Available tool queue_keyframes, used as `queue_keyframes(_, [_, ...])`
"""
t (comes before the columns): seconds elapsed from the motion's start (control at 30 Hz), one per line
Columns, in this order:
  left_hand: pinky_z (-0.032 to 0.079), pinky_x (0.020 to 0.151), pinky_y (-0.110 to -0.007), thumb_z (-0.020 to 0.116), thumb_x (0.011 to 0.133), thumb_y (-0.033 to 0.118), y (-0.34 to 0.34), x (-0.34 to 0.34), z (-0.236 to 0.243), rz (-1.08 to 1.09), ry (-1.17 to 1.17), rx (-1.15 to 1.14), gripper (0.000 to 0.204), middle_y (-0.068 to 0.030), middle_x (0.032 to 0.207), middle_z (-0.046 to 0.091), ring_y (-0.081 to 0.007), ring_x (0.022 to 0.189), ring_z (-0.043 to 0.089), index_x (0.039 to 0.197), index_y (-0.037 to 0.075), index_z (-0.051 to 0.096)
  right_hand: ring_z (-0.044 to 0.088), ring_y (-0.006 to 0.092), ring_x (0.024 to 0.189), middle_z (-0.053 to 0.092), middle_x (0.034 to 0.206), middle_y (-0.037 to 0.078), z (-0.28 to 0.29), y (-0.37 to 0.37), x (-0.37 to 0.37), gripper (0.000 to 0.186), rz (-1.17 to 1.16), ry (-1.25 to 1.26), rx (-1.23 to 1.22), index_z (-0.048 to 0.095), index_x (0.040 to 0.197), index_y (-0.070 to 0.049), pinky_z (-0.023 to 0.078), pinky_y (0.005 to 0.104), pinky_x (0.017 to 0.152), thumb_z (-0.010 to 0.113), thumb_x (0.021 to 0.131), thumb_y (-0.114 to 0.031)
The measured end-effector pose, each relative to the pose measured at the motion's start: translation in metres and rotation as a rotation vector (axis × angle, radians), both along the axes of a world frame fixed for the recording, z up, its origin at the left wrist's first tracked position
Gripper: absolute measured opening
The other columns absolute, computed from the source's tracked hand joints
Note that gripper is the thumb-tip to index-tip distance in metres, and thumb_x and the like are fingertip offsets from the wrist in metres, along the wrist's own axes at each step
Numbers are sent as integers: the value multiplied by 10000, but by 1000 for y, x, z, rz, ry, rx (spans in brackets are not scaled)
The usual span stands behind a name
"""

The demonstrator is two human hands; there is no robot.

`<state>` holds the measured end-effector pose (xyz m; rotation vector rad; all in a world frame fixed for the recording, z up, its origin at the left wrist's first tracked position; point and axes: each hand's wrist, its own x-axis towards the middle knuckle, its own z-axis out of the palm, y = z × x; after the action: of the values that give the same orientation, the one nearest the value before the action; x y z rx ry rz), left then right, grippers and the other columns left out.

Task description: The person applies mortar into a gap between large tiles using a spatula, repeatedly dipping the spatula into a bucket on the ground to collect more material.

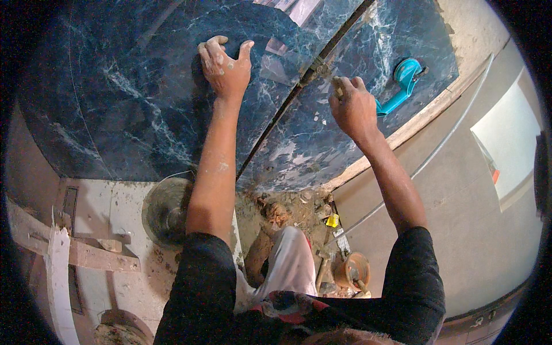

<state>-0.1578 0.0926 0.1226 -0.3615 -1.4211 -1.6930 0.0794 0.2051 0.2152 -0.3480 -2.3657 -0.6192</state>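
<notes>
A dark blue, white-veined stone slab (144,98) lies before me. A narrow dark gap (269,129) runs diagonally between it and a second such slab (374,43) on the right. My left hand (225,70) rests on the left slab, fingers spread and curved, with pale smears on its skin. Over the right slab, close to the gap, my right hand (351,106) is closed; what its fingers hold is too small to tell. Just above them, brownish grit (316,68) sits in the gap. A turquoise suction lifter (407,70) stands beyond my right hand, its lower end partly hidden by it.
A mortar-stained bucket (164,214) stands below the left slab. Wooden boards (103,256) cross the lower left. Near my knee are rubble (277,213), a yellow piece (332,220), a hammer (322,269) and an orange-brown tub (352,269). A pale hose (448,146) runs along the right.
</notes>
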Motion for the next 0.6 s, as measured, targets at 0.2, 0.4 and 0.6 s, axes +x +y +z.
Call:
queue_keyframes(0.2, [472, 789, -435, 868, 717, 358, 0, -4, 1, 35, 57, 43, 539, -133, 955, 569, -302, 895, 542, 1007, 15, 569, 660, 445, 742, 613, 956, 233, -13, 18, -12, 228, 10, -66, -31, 612, 1058, -78, 557, 526, 656, 633, 853, -175])
queue_keyframes(0.4, [479, 789, -432, 868, 714, 366, 0, -5, -1, 39, 40, 23, 544, -133, 982, 572, -300, 890, 549, 1008, 16, 572, 654, 416, 781, 640, 946, 212, -30, 14, -14, 267, -20, -77, -98, 670, 1071, -79, 540, 501, 696, 682, 816, -156])
queue_keyframes(0.6, [485, 792, -447, 839, 747, 360, -1, -3, 0, 29, 30, -1, 527, -168, 1025, 537, -356, 937, 569, 1044, 32, 553, 657, 417, 764, 624, 972, 214, -45, 5, -11, 295, -59, -123, -88, 651, 1112, -90, 542, 510, 659, 671, 826, -159])
